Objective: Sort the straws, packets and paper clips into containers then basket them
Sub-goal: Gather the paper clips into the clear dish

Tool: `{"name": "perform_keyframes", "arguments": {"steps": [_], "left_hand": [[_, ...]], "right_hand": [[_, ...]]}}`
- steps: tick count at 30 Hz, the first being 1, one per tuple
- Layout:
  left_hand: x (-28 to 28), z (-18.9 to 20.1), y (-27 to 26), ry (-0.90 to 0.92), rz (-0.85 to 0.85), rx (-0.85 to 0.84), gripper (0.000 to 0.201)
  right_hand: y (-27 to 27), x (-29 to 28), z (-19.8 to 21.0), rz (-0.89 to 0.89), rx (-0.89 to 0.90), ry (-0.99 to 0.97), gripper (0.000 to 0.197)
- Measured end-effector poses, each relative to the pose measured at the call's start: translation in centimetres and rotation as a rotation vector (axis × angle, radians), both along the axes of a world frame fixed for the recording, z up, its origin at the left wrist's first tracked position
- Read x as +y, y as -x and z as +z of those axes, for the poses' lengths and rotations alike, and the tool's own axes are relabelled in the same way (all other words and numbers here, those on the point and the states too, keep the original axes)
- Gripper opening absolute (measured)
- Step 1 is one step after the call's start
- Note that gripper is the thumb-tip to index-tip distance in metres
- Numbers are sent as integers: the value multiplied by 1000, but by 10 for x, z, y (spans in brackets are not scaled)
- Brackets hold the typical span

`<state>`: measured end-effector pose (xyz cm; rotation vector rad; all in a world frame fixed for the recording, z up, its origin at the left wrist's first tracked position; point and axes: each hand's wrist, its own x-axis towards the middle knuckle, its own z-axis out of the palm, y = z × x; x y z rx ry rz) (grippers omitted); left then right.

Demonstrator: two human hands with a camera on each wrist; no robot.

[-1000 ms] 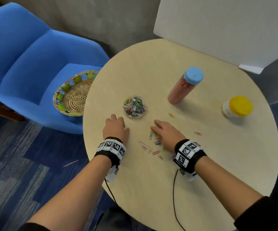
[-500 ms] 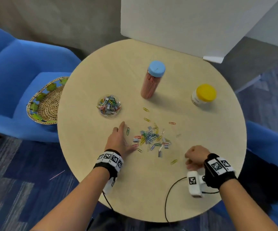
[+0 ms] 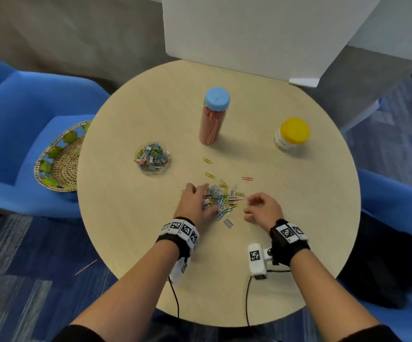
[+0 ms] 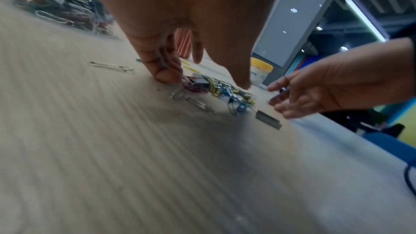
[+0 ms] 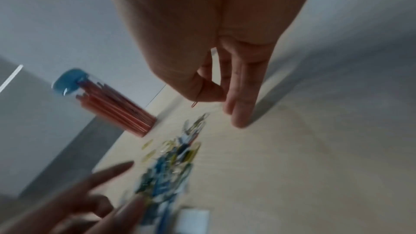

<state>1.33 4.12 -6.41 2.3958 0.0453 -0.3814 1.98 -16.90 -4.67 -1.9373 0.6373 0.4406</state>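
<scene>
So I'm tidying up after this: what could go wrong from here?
The left hand is raking the clip pile with spread fingers; strays like the red clip may get missed. The clip dish looks heaped, so more could spill. One straw lies on the floor, easily forgotten.

The surface (image 3: 286, 230) is pale beige wood; the paper clips (image 3: 224, 197) are blue, yellow, green and red; one jar (image 3: 212, 122) holds pink straws under a light blue lid (image 3: 217, 98), the other lid (image 3: 295, 130) is yellow
</scene>
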Motion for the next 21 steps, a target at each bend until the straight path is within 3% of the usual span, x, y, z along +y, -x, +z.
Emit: {"name": "perform_keyframes", "arguments": {"steps": [2,4,7,10,15,18,21], "left_hand": [[-5,1,-2,-69,-83,-6,95],[-11,2,-5,-231,-215,-35,104],[-21,3,-12,-369,-327,-43,87],[-29,9,-21,-288,-336,14,60],[-26,11,-31,-257,-301,20,24],[-16,13,-36,-214,-238,37,22],[-1,17,-41,-125,-87,63,21]], "right_hand": [[-9,-15,-1,166,-102,310,40],[-17,-22,-1,367,-134,469,61],[-23,-18,-3,661,-117,624,72],[-24,-10,-8,778,-153,618,73],[-22,-15,-10,668,-146,457,71],[-15,-12,-3,707,-92,368,92],[-6,1,2,795,-4,403,124]]}}
